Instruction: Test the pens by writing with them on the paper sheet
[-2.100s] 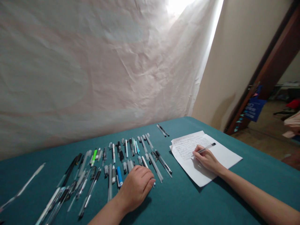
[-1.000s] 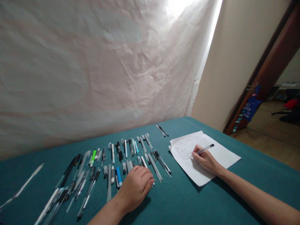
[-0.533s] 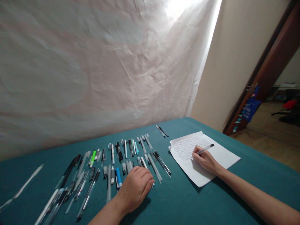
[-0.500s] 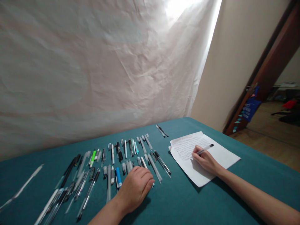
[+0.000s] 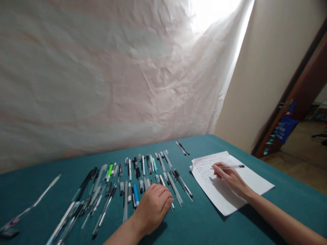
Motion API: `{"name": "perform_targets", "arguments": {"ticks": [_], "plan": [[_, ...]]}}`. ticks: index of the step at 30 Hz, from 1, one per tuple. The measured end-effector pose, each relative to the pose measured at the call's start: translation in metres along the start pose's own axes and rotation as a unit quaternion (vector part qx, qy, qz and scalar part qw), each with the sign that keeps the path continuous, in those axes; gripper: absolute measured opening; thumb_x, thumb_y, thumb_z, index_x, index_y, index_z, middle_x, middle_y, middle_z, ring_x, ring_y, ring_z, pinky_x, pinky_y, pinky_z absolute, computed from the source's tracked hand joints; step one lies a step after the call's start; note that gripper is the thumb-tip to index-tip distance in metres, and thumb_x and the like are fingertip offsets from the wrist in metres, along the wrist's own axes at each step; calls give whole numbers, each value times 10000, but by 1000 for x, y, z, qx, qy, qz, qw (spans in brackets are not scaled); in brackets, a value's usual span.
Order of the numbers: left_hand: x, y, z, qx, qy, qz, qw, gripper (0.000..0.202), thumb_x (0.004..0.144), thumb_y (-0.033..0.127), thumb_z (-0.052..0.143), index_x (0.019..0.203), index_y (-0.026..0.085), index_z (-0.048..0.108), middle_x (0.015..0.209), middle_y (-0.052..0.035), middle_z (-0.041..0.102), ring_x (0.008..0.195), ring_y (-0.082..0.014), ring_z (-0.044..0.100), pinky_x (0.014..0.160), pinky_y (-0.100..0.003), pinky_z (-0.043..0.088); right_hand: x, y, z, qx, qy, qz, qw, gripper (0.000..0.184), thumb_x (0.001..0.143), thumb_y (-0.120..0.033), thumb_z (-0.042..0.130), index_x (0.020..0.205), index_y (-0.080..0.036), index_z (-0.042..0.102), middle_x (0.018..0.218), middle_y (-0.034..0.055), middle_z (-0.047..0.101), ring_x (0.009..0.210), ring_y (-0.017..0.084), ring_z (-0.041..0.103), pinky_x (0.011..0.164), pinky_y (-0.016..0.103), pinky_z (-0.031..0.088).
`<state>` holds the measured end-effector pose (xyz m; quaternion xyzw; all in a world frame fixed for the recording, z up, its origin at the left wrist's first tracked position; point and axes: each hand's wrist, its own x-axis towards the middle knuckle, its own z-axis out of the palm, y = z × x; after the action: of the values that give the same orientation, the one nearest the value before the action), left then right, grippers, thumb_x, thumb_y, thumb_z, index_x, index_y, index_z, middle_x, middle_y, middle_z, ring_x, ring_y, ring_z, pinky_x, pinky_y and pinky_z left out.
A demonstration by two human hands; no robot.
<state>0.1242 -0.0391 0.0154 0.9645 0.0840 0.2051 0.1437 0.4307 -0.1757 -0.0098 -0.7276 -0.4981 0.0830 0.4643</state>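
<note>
Two hands: left hand, right hand. One held pen. One written sheet. Dozens of loose pens at its nine o'clock, too crowded to count exactly.

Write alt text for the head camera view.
The right hand holds a pen over a handwritten sheet of paper on a teal table. The left hand rests on rows of loose pens beside it, before a white cloth backdrop.

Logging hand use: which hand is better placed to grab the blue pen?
Probably left: the left hand rests beside the blue pen; the right hand holds a writing pen over the paper.
</note>
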Motion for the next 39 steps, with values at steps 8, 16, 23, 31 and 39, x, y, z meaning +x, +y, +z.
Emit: {"name": "perform_targets", "arguments": {"ticks": [8,16,23,31,39], "plan": [[-3,-3,0,3,12,-33,999,259,875,266,297,852,188,543,847,-32,563,826,-173,468,774,-332,332,75,-33,50,-48,-125,-141,981,340,821,-413,413,1000,-166,563,780,57,645,689,158,597,616,253,456],[-4,-3,-3,19,9,-38,999,270,878,267,282,828,182,533,833,-36,565,813,-173,476,762,-332,323,150,-36,136,-97,-153,-217,959,338,700,-218,589,1034,-177,553,943,81,625,868,205,569,754,319,428],[-4,-8,-4,16,12,-29,999,254,872,261,293,815,179,526,827,-38,573,808,-172,484,758,-329,323,166,-34,162,-111,-177,-218,953,356,663,-86,565,1009,-173,554,921,73,629,864,192,567,768,288,409],[-6,-7,-3,-70,54,-55,995,231,858,265,336,847,181,551,844,-52,590,821,-180,504,768,-326,344,149,-52,145,-107,-149,-211,960,287,682,-103,550,960,-177,537,900,53,618,793,168,570,727,286,409],[3,-12,-5,-405,230,-232,854,250,833,326,416,1023,186,499,992,-76,575,919,-170,531,818,-295,388,55,-129,116,2,-184,-260,948,303,720,-178,574,1011,-210,497,958,33,574,856,153,535,767,269,412]]}}
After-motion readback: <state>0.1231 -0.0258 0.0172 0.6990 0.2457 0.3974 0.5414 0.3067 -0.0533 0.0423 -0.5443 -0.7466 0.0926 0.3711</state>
